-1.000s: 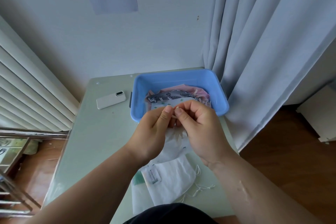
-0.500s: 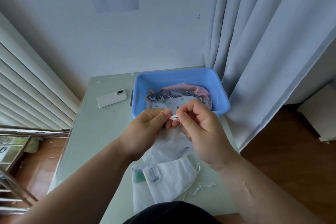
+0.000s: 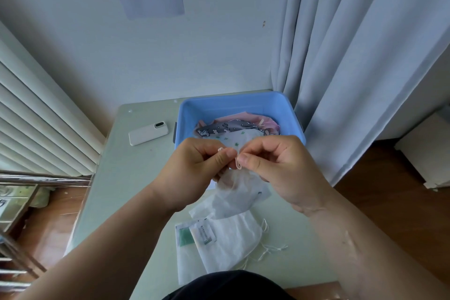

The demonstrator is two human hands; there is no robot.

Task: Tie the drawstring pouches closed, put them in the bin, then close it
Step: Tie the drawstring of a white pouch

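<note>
The left hand and right hand each pinch the drawstring of a white pouch, raised, I'd guess, for knotting. The blue bin sits open at twelve o'clock, within reach.

Above the table, the left hand and right hand each pinch the drawstring of a white pouch that hangs below them, just in front of the blue bin. Patterned pouches lie in the bin. More white pouches lie on the table nearer the person, and a white phone lies left of the bin.
</note>
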